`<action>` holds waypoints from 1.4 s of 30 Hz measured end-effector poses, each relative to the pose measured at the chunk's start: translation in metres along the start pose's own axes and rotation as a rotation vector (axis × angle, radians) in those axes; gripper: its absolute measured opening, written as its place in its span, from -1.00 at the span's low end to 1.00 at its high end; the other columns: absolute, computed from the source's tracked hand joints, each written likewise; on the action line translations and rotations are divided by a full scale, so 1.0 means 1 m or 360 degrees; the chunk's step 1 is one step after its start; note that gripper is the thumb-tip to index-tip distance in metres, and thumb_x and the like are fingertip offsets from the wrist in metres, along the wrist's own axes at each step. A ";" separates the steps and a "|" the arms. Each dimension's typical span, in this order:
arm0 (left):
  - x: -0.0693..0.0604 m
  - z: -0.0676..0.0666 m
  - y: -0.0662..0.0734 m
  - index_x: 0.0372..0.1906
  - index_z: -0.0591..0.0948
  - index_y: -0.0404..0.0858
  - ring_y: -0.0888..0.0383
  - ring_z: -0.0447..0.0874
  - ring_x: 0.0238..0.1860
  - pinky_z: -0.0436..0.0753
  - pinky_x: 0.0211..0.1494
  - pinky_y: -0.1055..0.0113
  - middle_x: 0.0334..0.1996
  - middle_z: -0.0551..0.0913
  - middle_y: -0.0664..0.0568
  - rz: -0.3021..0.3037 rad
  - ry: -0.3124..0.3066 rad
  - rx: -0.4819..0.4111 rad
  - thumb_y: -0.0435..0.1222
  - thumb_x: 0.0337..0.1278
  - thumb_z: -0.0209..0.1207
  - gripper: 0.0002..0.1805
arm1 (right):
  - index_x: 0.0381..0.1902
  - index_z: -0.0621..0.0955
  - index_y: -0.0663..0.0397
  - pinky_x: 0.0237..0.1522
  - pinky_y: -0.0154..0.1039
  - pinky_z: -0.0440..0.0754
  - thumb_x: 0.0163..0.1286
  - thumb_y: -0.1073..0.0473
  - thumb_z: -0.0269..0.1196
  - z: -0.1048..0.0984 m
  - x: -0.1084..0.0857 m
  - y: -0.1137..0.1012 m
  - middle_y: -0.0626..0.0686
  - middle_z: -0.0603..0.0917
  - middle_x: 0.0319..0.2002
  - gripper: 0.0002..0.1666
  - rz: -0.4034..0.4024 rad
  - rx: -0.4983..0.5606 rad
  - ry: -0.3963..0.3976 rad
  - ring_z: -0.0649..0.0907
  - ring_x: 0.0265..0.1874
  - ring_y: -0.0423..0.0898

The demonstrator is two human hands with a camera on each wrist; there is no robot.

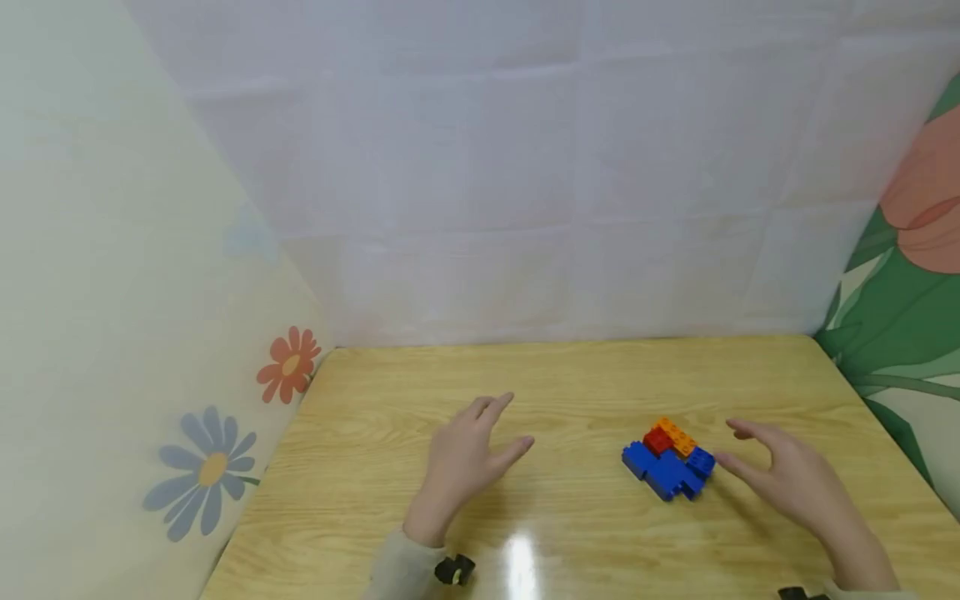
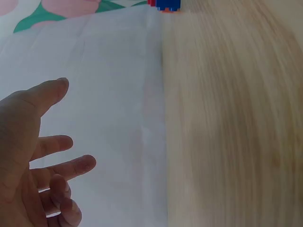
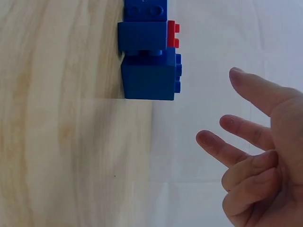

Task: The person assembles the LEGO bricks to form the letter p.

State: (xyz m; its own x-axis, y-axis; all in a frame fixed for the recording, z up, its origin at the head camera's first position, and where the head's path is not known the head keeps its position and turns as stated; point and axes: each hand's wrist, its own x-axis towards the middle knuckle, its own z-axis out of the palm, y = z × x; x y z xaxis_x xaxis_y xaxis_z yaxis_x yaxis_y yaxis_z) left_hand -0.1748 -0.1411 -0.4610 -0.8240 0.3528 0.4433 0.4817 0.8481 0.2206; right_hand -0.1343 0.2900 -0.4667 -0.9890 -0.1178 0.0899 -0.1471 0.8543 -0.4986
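Observation:
A cluster of toy building bricks lies right of the table's middle in the head view: several blue bricks [image 1: 670,477], a red brick [image 1: 658,441] and an orange brick [image 1: 677,437]. Just right of it hovers my right hand [image 1: 795,479], thumb and index finger spread and holding nothing. In the right wrist view, a gap separates that hand [image 3: 265,156] from the nearest blue brick [image 3: 149,78]. Well left of the bricks, my left hand [image 1: 465,457] is raised over the table with nothing in it. Its wrist view catches only a bit of blue brick [image 2: 169,4] at the top edge.
The wood-grain table [image 1: 570,533] meets a white cloth backdrop [image 1: 525,208] at its far edge. A flowered panel [image 1: 90,333] borders the left side, and a leafy printed one [image 1: 915,333] stands on the right. Black wrist straps [image 1: 454,570] show near the sleeves.

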 end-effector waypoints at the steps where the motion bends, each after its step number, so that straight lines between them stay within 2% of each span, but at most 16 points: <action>1: 0.001 0.002 0.002 0.41 0.55 -0.08 0.14 0.71 -0.29 0.41 -0.60 0.48 0.10 0.69 0.03 -0.0006 -0.0018 -0.0016 0.29 0.24 0.27 -0.22 | 0.33 0.57 0.25 0.02 0.45 0.52 0.46 -0.28 0.30 0.001 -0.001 0.001 0.29 0.69 0.14 -0.21 0.0010 0.0011 -0.0009 0.59 0.14 0.44; 5: 0.006 0.008 0.014 0.40 0.56 -0.08 0.29 0.50 -0.60 0.32 -0.68 0.47 0.11 0.70 0.03 -0.0020 -0.0081 -0.0076 0.30 0.27 0.23 -0.24 | 0.32 0.58 0.25 0.04 0.45 0.51 0.47 -0.28 0.30 0.005 -0.003 0.003 0.29 0.69 0.13 -0.21 0.0027 0.0052 -0.0022 0.59 0.14 0.44; 8: 0.010 0.012 0.024 0.37 0.58 -0.08 0.34 0.39 -0.67 0.31 -0.71 0.46 0.09 0.71 0.03 -0.0022 -0.0109 -0.0123 0.29 0.29 0.22 -0.26 | 0.31 0.58 0.27 0.04 0.44 0.52 0.46 -0.28 0.30 0.008 -0.003 0.003 0.30 0.69 0.12 -0.21 0.0034 0.0068 -0.0030 0.60 0.14 0.43; 16: 0.024 0.030 0.053 0.32 0.61 -0.08 0.25 0.71 -0.36 0.41 -0.54 0.53 0.02 0.75 0.10 -0.0006 -0.0199 -0.0239 0.28 0.28 0.25 -0.30 | 0.31 0.58 0.27 0.01 0.42 0.53 0.43 -0.35 0.29 0.015 -0.005 0.003 0.29 0.69 0.11 -0.15 0.0095 0.0098 -0.0094 0.58 0.14 0.45; 19: 0.029 0.038 0.066 0.31 0.63 -0.07 0.26 0.72 -0.31 0.43 -0.50 0.53 0.01 0.76 0.14 -0.0023 -0.0251 -0.0285 0.27 0.28 0.25 -0.32 | 0.30 0.58 0.28 0.03 0.42 0.53 0.41 -0.40 0.28 0.017 -0.004 0.002 0.29 0.69 0.11 -0.10 0.0127 0.0096 -0.0126 0.58 0.15 0.45; 24: 0.038 0.055 0.084 0.29 0.65 -0.06 0.27 0.73 -0.20 0.49 -0.40 0.52 -0.02 0.76 0.20 -0.0028 -0.0284 -0.0378 0.26 0.26 0.29 -0.33 | 0.29 0.59 0.29 0.04 0.41 0.53 0.40 -0.41 0.28 0.021 -0.003 0.002 0.31 0.69 0.11 -0.09 0.0159 0.0094 -0.0146 0.58 0.15 0.44; 32: 0.052 0.078 0.110 0.28 0.66 0.01 0.33 0.69 -0.08 0.57 -0.21 0.41 -0.03 0.74 0.30 -0.0118 -0.0427 -0.0460 0.31 0.20 0.30 -0.32 | 0.27 0.60 0.28 0.05 0.40 0.53 0.41 -0.37 0.30 0.023 -0.003 0.003 0.31 0.69 0.11 -0.13 0.0172 0.0105 -0.0168 0.60 0.14 0.42; 37: 0.059 0.092 0.121 0.25 0.68 0.03 0.35 0.68 -0.11 0.57 -0.18 0.38 -0.07 0.74 0.33 -0.0183 -0.0514 -0.0496 0.30 0.15 0.35 -0.33 | 0.25 0.62 0.28 0.03 0.37 0.56 0.41 -0.33 0.33 0.026 -0.003 0.004 0.30 0.70 0.09 -0.19 0.0159 0.0118 -0.0166 0.62 0.12 0.40; 42: 0.063 0.104 0.127 0.18 0.71 0.06 0.38 0.66 -0.15 0.54 -0.18 0.37 -0.10 0.74 0.35 -0.0272 -0.0559 -0.0515 0.28 0.11 0.39 -0.39 | 0.22 0.64 0.25 0.05 0.36 0.56 0.41 -0.31 0.35 0.028 0.000 0.002 0.29 0.70 0.10 -0.22 0.0176 0.0123 -0.0191 0.63 0.12 0.37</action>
State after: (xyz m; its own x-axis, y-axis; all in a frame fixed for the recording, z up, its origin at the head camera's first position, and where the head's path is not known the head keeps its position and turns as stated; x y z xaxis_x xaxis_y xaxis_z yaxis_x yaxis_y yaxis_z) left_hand -0.1965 0.0302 -0.4958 -0.9229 0.3784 0.0705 0.3530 0.7589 0.5472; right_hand -0.1352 0.2778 -0.4922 -0.9935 -0.0887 -0.0707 -0.0334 0.8243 -0.5651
